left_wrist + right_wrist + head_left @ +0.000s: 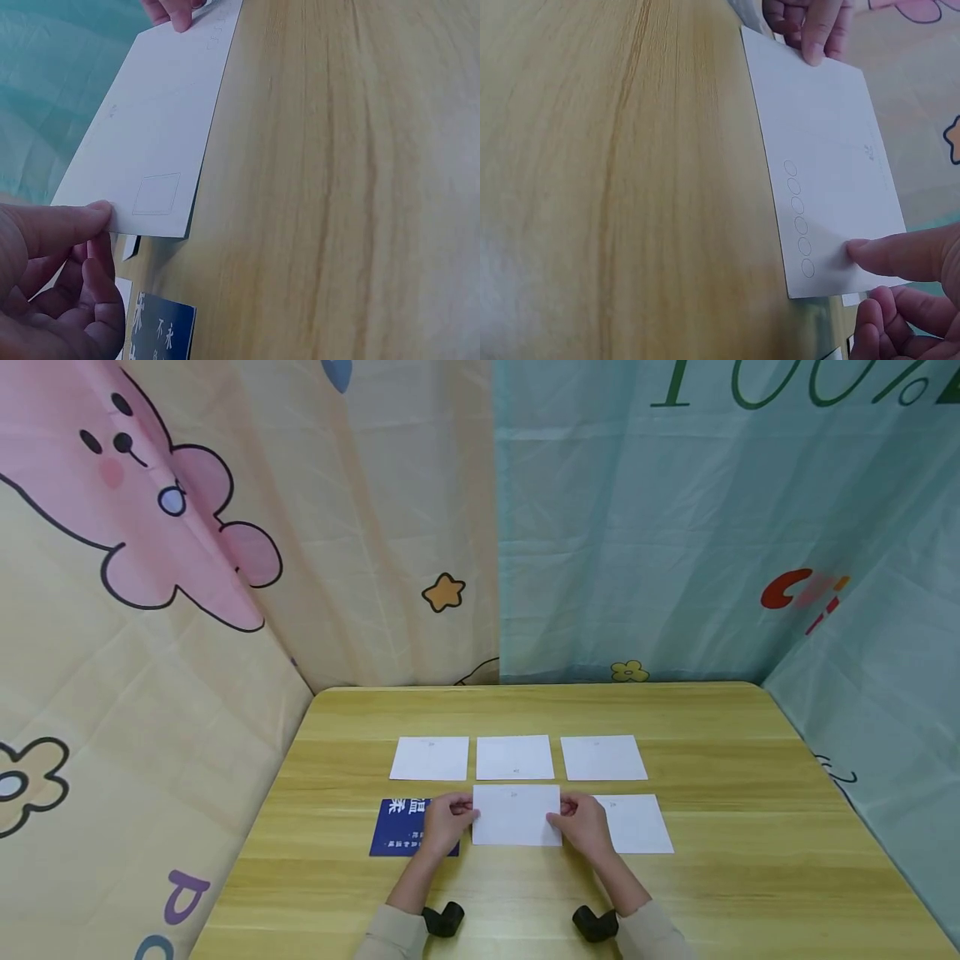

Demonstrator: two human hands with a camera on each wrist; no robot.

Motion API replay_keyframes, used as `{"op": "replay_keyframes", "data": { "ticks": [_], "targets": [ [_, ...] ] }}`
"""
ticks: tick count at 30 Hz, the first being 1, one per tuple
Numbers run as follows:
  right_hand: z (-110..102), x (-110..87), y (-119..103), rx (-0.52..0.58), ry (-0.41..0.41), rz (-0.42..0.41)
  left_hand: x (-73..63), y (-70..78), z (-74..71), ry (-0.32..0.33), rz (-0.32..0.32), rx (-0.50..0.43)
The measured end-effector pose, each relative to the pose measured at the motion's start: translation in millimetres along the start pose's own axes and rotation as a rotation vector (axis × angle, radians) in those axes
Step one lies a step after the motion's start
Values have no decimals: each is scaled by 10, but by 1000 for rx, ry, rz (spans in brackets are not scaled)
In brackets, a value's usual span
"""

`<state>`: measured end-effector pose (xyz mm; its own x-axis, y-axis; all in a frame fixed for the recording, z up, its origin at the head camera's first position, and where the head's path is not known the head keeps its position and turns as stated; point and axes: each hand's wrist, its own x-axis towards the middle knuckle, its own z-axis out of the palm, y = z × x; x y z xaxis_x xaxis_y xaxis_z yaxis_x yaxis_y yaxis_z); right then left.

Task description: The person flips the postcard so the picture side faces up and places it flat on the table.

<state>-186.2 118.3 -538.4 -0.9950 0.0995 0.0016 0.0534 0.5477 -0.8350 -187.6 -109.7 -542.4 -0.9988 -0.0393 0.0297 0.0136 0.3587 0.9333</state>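
A white postcard (516, 817) is held by its two short ends, raised a little off the table. My left hand (447, 820) pinches its left end, with the thumb on top and the other fingers curled beneath. On the opposite end my right hand (583, 825) grips it the same way. In the left wrist view a printed stamp box shows near one corner of the postcard (142, 127). A column of small circles runs along the postcard (821, 165) in the right wrist view. Partly behind my left hand lies a dark blue card (397, 831) with white characters.
Three white cards lie in a row farther back: left (429, 758), middle (515, 757), right (604, 757). Another white card (637, 824) lies beside my right hand, partly covered by it. The wooden table (750, 877) meets hanging printed curtains (390, 527) behind.
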Motion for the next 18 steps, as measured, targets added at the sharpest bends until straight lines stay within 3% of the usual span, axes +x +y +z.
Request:
{"op": "replay_keyframes", "data": {
  "ticks": [4, 11, 18],
  "targets": [
    [-13, 13, -16, -20, -10, -8, 10, -15, -4, 20, 26, 5],
    [-9, 22, -20, -23, -10, -8, 10, -7, 5, 53, 6, 40],
    [-7, 25, -37, -13, -20, -5, -7, 37, 26, 119, 63, 139]
  ]
}}
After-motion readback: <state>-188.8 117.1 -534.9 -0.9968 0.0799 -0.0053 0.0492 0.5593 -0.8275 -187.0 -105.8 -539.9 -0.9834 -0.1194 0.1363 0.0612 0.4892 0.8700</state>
